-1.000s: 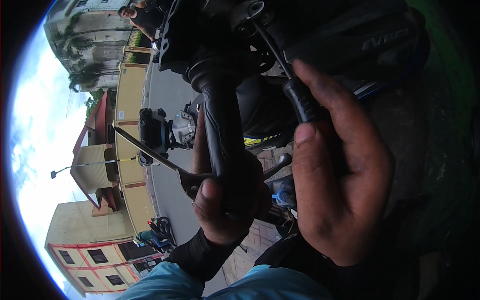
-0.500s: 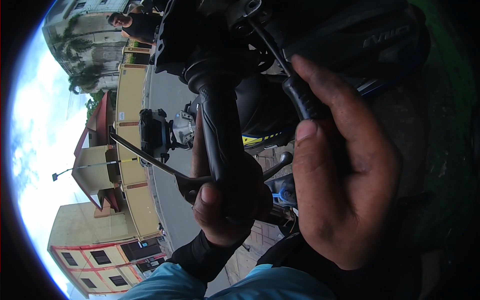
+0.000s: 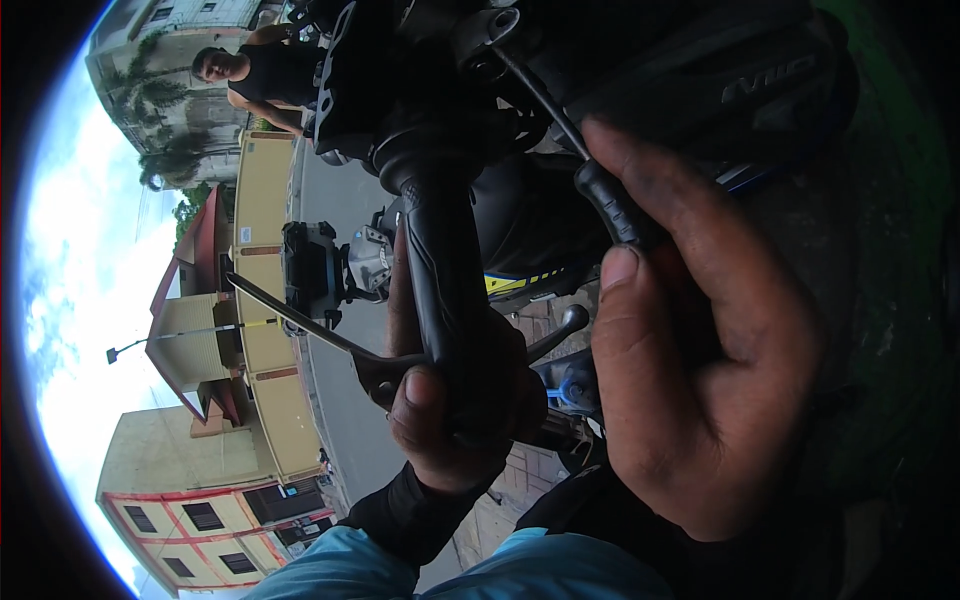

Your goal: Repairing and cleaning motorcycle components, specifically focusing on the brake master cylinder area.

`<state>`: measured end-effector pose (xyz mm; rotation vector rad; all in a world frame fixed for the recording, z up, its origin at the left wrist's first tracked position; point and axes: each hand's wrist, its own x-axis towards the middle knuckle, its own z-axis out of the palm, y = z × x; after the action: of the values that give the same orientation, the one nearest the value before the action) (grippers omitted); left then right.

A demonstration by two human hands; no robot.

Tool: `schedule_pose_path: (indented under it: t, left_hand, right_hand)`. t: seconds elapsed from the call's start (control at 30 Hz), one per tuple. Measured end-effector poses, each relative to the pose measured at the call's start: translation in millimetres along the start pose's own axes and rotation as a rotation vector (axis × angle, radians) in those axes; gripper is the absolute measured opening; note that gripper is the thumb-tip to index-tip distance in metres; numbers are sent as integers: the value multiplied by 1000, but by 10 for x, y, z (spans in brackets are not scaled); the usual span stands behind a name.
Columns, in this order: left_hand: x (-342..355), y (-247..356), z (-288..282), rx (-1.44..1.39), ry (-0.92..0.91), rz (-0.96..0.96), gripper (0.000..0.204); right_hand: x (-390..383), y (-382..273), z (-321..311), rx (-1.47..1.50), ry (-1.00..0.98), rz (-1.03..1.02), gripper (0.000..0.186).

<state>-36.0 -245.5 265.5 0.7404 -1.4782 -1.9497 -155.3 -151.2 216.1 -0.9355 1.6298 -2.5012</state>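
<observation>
My left hand [image 3: 455, 435] is closed around the lower part of a black rubber handlebar grip [image 3: 437, 265]. Its thumb presses beside the base of a thin metal lever [image 3: 300, 318], which sticks out to the left. My right hand [image 3: 715, 370] pinches the dark handle of a screwdriver [image 3: 603, 198] between thumb and fingers. The screwdriver's shaft slants up and left to a dark metal fitting [image 3: 505, 20] with a round hole. Whether the tip touches the fitting or sits in a recess beside it, I cannot tell. The lower handle is hidden in my palm.
Dark bodywork [image 3: 770, 90] fills the upper right. A ball-ended lever [image 3: 558, 336] juts out between my hands. Another motorcycle [image 3: 365, 258] with a black box stands on the road beyond. A person in a black sleeveless top [image 3: 275, 75] is at the upper left.
My right hand and the screwdriver have shifted slightly right and down. My left hand keeps its hold on the grip. The person at the upper left has come further into view.
</observation>
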Motion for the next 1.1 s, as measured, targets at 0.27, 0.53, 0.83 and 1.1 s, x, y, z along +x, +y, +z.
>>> schedule_pose_path:
  t: [0.27, 0.53, 0.83, 1.1]
  left_hand:
    - [15, -15, 90, 193, -23, -2, 109]
    - [-22, 14, 100, 197, -15, 11, 108]
    - [19, 62, 48, 190, -127, -22, 106]
    - [25, 86, 29, 158, -116, -54, 104]
  right_hand:
    - [122, -155, 36, -243, 35, -50, 41]
    - [238, -389, -10, -671, -241, -6, 50]
    - [259, -559, 119, -517, -134, 180, 50]
    - [188, -708, 48, -519, -231, 329, 45]
